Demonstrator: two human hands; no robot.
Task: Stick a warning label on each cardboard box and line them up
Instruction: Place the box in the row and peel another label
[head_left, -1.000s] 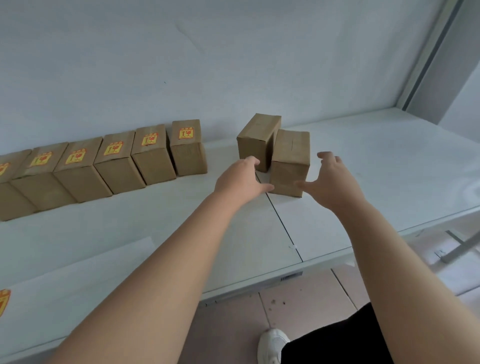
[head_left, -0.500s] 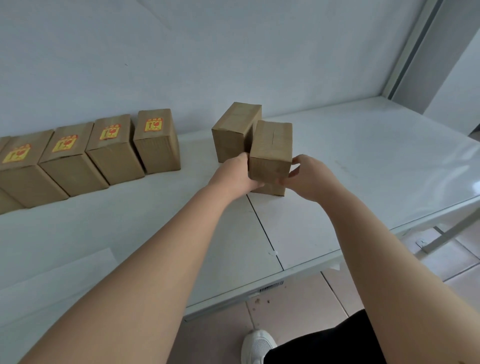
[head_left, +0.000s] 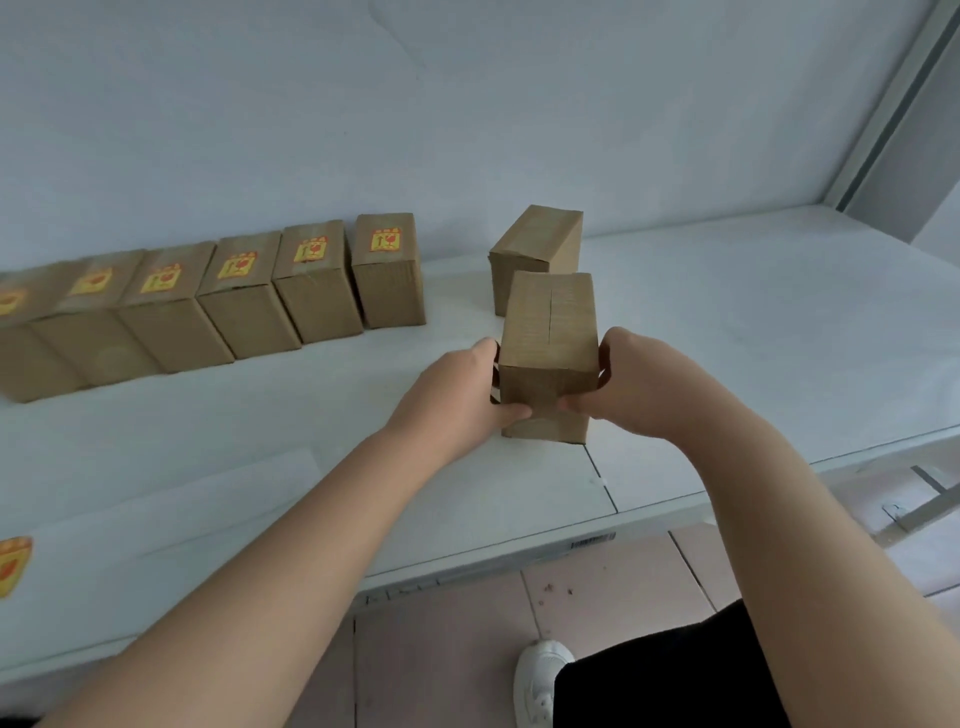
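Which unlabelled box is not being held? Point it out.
The rear bare box, standing alone by the wall; the front bare box is gripped by the left hand and right hand.

White shoe (head_left: 540, 675) on tiled floor (head_left: 597, 587)

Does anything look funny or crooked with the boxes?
Yes. The plain box by the wall sits turned at an angle, apart from the neat labelled row, with no sticker showing. The box gripped between the left hand and right hand shows none either.
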